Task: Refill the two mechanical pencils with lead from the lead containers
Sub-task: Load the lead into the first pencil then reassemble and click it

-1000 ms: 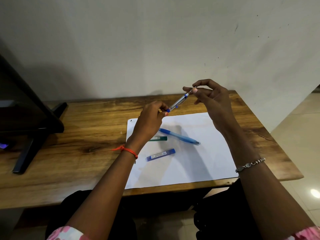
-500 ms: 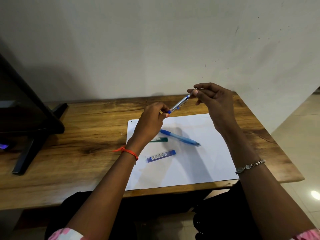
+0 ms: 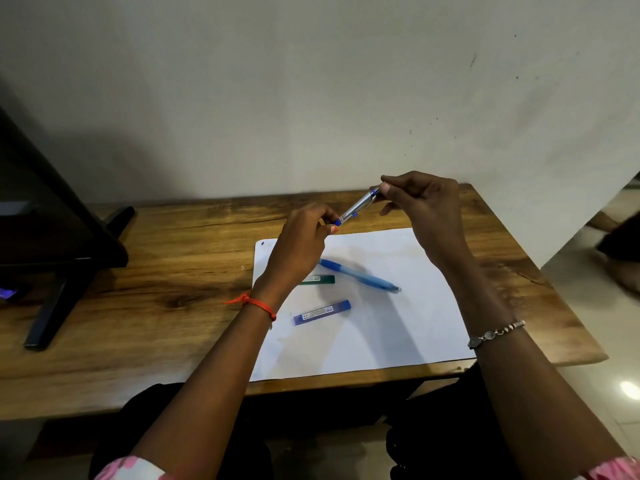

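Observation:
A clear mechanical pencil [image 3: 358,206] with blue trim hangs tilted in the air above the table. My right hand [image 3: 429,206] pinches its upper end. My left hand [image 3: 304,242] pinches the blue cap at its lower end. A second, blue mechanical pencil [image 3: 360,276] lies on the white paper sheet [image 3: 398,327]. Beside it on the sheet are a green lead container [image 3: 320,279], partly hidden by my left wrist, and a blue lead container [image 3: 322,312].
The sheet lies on a wooden table [image 3: 166,306] against a pale wall. A dark monitor with a black stand [image 3: 52,251] occupies the table's left end. The table's right edge drops to a tiled floor.
Both hands have shifted slightly right and the held pencil with them. The fingers of my right hand have closed in nearer the pencil's upper end. The things on the sheet have not moved.

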